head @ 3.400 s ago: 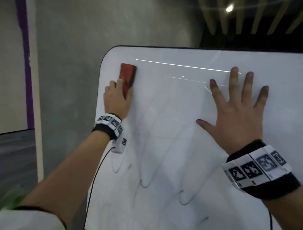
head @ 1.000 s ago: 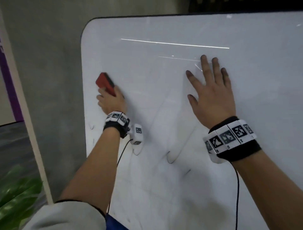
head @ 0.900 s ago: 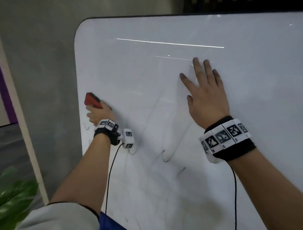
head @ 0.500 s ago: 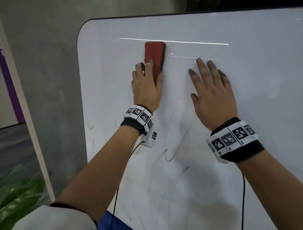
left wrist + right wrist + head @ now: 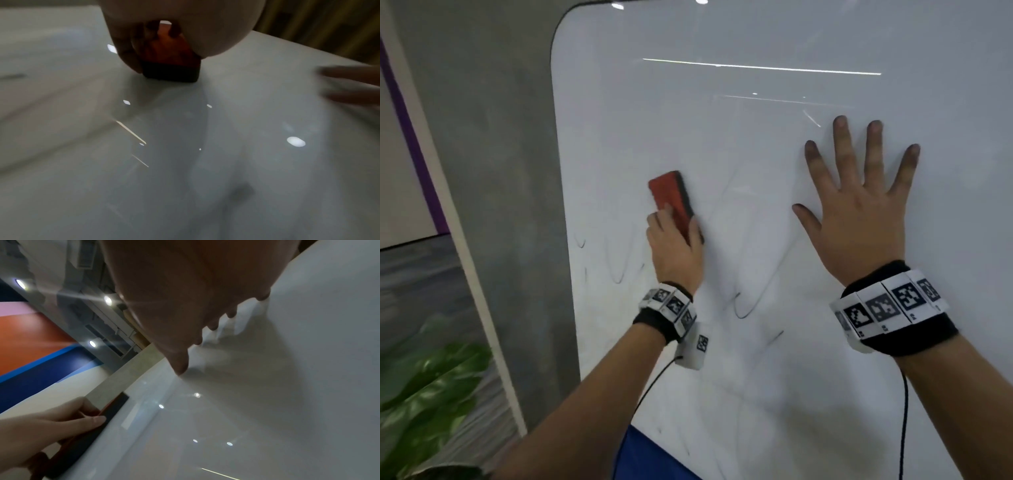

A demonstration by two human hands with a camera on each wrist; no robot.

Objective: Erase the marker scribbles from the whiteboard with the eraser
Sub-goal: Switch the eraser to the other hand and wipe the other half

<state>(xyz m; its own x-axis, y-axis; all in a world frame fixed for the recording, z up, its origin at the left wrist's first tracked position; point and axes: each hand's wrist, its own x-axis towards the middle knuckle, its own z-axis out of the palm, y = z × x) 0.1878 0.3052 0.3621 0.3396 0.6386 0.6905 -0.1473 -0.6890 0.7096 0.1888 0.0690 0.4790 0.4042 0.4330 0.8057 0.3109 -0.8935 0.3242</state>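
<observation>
The whiteboard (image 5: pixel 756 394) fills most of the head view, with faint black marker loops (image 5: pixel 744 308) left low on it and smeared traces above. My left hand (image 5: pixel 674 246) grips the red eraser (image 5: pixel 671 200) with its dark felt pressed to the board, left of centre. In the left wrist view the eraser (image 5: pixel 170 60) sits under my palm on the board. My right hand (image 5: pixel 859 205) lies flat on the board, fingers spread, to the right of the eraser. The right wrist view shows the eraser (image 5: pixel 98 426) held by the left hand (image 5: pixel 47 428).
A grey concrete wall (image 5: pixel 493 171) runs along the board's left edge. Green plant leaves (image 5: pixel 424 394) sit at the lower left. Cables hang from both wristbands across the board. More marker traces (image 5: pixel 619 270) lie near the left edge.
The left hand has swept the eraser from near the board's top down and to the left. The right hand has stayed flat on the board, fingers now spread wider.
</observation>
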